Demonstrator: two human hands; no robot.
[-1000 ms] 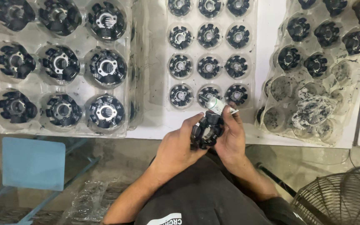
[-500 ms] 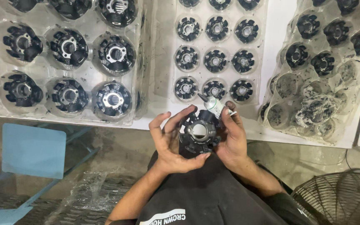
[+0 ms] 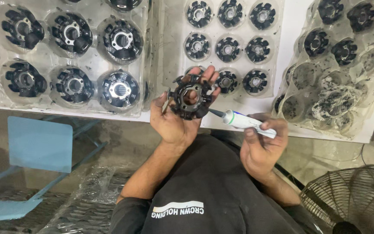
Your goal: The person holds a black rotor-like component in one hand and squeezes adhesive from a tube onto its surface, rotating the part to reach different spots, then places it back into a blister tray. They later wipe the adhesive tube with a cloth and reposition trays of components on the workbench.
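clear trays (image 3: 152, 65) of black parts | blue chair (image 3: 40, 145) – wire fan guard (image 3: 351, 199) at right

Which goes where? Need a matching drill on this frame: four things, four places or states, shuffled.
Things:
1. black ring part
2. white tube
3. wire fan guard
4. blue chair

Places or states:
A. bottom right corner, on the floor
B. held up in the left hand
C. lower left, below the table edge
D. gripped in the right hand, nozzle pointing at the ring part

Pairs: 1-B, 2-D, 3-A, 4-C
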